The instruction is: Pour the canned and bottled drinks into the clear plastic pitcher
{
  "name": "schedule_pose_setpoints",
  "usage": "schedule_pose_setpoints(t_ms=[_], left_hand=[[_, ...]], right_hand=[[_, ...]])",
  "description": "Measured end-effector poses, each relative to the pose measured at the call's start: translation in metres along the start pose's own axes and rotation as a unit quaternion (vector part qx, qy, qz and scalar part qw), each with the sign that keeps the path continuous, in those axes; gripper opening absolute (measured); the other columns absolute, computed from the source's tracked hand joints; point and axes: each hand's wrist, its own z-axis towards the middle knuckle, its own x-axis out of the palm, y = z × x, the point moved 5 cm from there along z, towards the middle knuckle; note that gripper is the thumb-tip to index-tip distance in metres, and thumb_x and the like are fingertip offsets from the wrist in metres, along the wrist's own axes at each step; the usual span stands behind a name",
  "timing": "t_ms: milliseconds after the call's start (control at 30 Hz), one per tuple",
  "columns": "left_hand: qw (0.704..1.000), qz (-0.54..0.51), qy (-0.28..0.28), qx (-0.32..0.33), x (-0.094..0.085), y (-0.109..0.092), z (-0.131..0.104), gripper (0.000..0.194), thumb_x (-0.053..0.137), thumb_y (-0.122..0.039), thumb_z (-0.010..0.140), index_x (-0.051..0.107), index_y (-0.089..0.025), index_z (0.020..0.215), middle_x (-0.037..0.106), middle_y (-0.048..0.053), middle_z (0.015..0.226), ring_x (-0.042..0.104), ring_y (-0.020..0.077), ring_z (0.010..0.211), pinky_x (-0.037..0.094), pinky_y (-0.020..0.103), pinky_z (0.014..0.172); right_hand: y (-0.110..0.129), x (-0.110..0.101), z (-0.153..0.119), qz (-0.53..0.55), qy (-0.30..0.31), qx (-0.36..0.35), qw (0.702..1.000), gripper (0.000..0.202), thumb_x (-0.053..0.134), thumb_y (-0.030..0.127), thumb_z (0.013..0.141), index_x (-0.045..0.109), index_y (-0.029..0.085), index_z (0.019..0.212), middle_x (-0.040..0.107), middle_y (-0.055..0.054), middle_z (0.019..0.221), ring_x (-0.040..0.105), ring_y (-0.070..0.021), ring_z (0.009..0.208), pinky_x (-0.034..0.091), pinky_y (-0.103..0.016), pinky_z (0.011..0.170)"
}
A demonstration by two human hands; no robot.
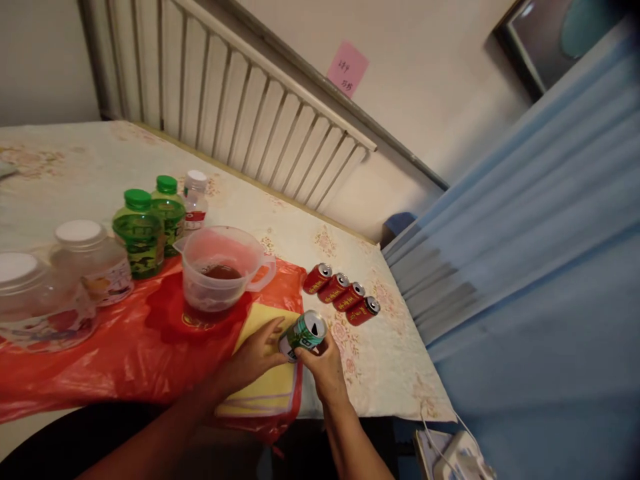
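A green and white drink can (pixel 303 335) with its top opened is held tilted above a folded yellow cloth (pixel 270 387). My right hand (pixel 325 363) grips the can from the right, thumb across its front. From the other side my left hand (pixel 257 353) holds the can's lower left, with thumb and fingers around it. Just beyond, several red cans (pixel 336 291) stand in a slanting row with their tops opened. To the left is a clear measuring jug (pixel 220 263) with some dark brown liquid inside.
Two green-capped bottles (pixel 139 230), a white-capped bottle (pixel 195 200) and wide clear jars (pixel 95 263) stand on the left. Red plastic sheeting (pixel 125 360) covers part of the flowered tablecloth (pixel 380 373). A radiator (pixel 240 107) and a blue curtain (pixel 525 267) border the table.
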Motion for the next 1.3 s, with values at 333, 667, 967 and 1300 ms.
schedule_pose_setpoints(t_ms=[333,667,967,1300], left_hand=[[0.846,0.515,-0.084,0.109,0.018,0.019,-0.011,0.047,0.051,-0.037,0.090,0.055,-0.012,0.130,0.054,0.019,0.139,0.049,0.0347,0.129,0.039,0.053,0.108],[0.782,0.610,-0.056,0.115,0.024,-0.001,-0.008,0.041,0.048,-0.034,0.092,0.059,-0.012,0.125,0.060,0.017,0.133,0.054,0.0313,0.124,0.042,0.047,0.105],[0.773,0.623,-0.057,0.105,0.023,-0.003,-0.007,0.037,0.045,-0.032,0.093,0.061,-0.014,0.121,0.062,0.016,0.130,0.055,0.0300,0.122,0.043,0.047,0.105],[0.778,0.618,-0.058,0.100,0.021,-0.002,-0.006,0.037,0.044,-0.032,0.092,0.061,-0.015,0.121,0.062,0.016,0.130,0.056,0.0298,0.122,0.044,0.048,0.104]], right_hand=[[-0.036,-0.103,0.003,-0.038,-0.106,0.013,0.994,0.058,0.077,0.025,0.057,0.064,0.016,0.113,0.074,-0.006,0.101,0.069,-0.0244,0.092,0.055,-0.034,0.083],[-0.067,-0.192,0.010,-0.105,-0.201,0.004,0.974,0.064,0.076,0.030,0.056,0.063,0.012,0.116,0.073,-0.009,0.103,0.069,-0.0256,0.088,0.055,-0.034,0.080],[-0.086,-0.241,0.043,-0.142,-0.271,-0.016,0.952,0.064,0.074,0.037,0.055,0.064,0.013,0.113,0.072,-0.012,0.104,0.067,-0.0264,0.090,0.052,-0.035,0.082],[-0.105,-0.253,0.086,-0.164,-0.294,-0.050,0.940,0.067,0.071,0.038,0.059,0.060,0.012,0.119,0.068,-0.013,0.112,0.062,-0.0282,0.101,0.047,-0.038,0.090]])
